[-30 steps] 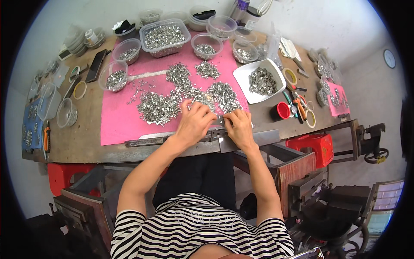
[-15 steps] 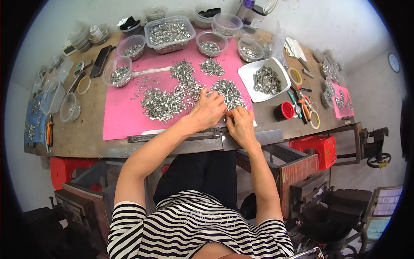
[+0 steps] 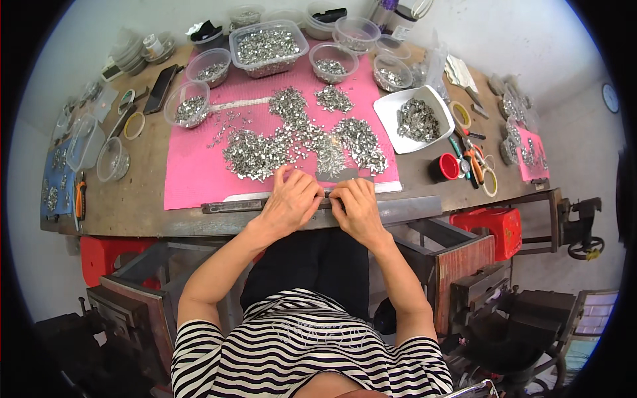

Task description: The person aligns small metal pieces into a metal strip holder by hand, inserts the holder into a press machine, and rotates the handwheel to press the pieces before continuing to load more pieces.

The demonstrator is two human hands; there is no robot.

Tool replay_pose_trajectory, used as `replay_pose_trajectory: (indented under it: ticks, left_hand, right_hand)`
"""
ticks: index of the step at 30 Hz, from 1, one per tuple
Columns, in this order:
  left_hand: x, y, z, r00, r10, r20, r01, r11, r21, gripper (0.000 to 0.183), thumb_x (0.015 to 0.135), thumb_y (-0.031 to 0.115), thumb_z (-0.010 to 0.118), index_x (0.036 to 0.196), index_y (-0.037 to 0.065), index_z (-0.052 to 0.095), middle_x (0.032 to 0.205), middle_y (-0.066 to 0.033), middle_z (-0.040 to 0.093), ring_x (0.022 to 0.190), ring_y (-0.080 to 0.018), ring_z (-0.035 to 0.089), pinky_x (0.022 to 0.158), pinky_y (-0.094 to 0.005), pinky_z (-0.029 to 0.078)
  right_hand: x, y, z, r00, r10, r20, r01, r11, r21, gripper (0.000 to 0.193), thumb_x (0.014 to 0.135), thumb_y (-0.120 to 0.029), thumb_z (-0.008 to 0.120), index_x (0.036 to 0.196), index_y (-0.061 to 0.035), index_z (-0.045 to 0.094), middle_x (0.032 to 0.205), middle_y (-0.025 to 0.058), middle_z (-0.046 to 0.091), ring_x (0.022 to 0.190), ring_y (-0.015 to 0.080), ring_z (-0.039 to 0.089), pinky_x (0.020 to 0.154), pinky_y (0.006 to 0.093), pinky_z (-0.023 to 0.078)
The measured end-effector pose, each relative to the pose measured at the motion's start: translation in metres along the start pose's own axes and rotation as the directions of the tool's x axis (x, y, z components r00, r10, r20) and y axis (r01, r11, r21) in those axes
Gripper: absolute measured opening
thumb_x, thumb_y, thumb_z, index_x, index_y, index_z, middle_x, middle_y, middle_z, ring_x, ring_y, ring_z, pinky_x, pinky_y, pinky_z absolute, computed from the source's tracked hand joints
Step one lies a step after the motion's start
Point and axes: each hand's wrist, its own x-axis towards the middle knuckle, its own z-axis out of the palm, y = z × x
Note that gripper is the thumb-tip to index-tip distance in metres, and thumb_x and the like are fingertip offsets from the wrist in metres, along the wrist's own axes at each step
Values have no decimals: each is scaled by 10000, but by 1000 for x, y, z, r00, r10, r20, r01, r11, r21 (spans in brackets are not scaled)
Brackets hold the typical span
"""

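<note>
My left hand and my right hand meet fingertip to fingertip over the table's front edge. Both are closed in a pinch; whatever lies between the fingers is too small and too covered to make out. Beneath them runs a dark metal bar along the edge of the pink mat. Just beyond my hands is a heap of pale, thin silvery pieces. Heaps of small shiny metal pieces flank it, a broad pile to the left and another pile to the right.
A white tray of darker metal pieces stands right of the mat, near a red cup, pliers and tape rolls. Clear tubs, including a large rectangular tub, line the back. A phone lies left. Red stools stand below.
My left hand has drawn back from the heaps to the table edge, uncovering the thin pieces. My right hand has come slightly nearer me. The view has shifted a little.
</note>
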Motion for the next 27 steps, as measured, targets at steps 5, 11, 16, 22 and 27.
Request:
replay_pose_trajectory:
  ticks: [5,11,16,22,27]
  left_hand:
    - [0,0,4,1000,3,12,-3,1000,20,120,854,103,718,957,92,656,949,-28,622,983,-229,587,1058,-515,339]
    - [-6,-2,7,998,-42,-43,38,996,-78,156,860,115,724,1007,96,676,929,-39,614,983,-242,569,1057,-546,334]
    - [-3,14,22,982,-139,-131,141,990,7,212,854,193,759,1031,111,678,958,-32,620,984,-232,567,1056,-549,318]
    - [-2,20,15,952,-193,-240,209,977,45,264,849,222,769,1081,126,685,1029,-21,620,1009,-226,567,1046,-530,315]
    - [-25,10,7,906,-233,-354,256,967,18,216,858,143,755,1067,129,700,1040,-22,643,1014,-226,580,1042,-503,318]
  right_hand:
    - [0,-1,1,1000,-7,-22,8,1000,7,195,781,21,732,947,-53,661,973,65,637,915,271,580,846,396,424]
    - [-9,22,-17,979,155,-133,-150,988,47,152,817,27,720,953,-36,692,944,83,673,901,275,631,812,387,453]
    - [-11,35,-15,942,296,-161,-298,955,15,111,842,4,720,943,-38,702,897,91,661,868,281,632,794,388,459]
    - [-5,36,-7,963,241,-122,-246,969,-31,98,825,-51,753,911,-62,707,879,72,622,878,273,599,809,401,422]
    - [3,38,-10,947,321,-5,-321,946,-40,79,815,-63,757,867,-67,697,854,71,607,858,277,600,782,406,411]
